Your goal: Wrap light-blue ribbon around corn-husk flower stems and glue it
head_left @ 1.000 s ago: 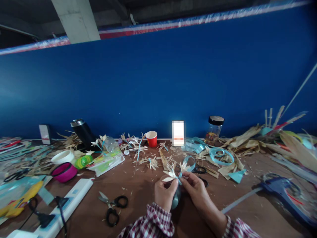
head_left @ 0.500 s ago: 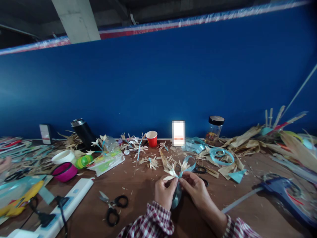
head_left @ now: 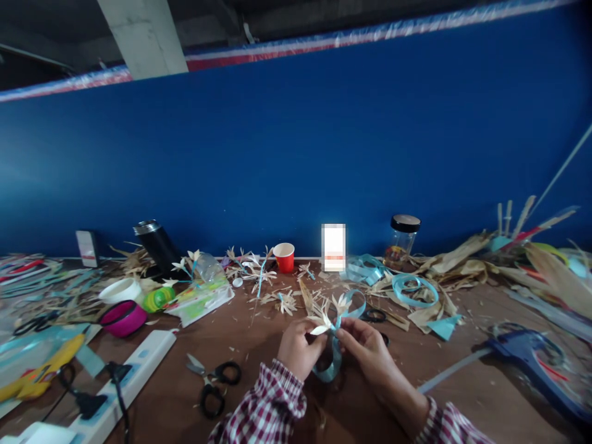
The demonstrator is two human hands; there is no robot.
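Blue ribbon (head_left: 328, 374) looped beside your left hand (head_left: 298, 349), which eased back, grip unclear, apparently leaving your right hand (head_left: 366, 351) pinching flowers (head_left: 326, 322).

Left hand (head_left: 300, 346) is loosely curled, thumb angled up and inward, honestly can't tell how tight that grip is. Right hand (head_left: 370, 350) has thumb and index pinched together, other fingers tucked behind. Fingertips of the two are super close. Both arms slant in from the bottom, checked sleeves (head_left: 268, 394) on each; left cuff sits right by the wrist, right forearm (head_left: 404, 394) is barer.
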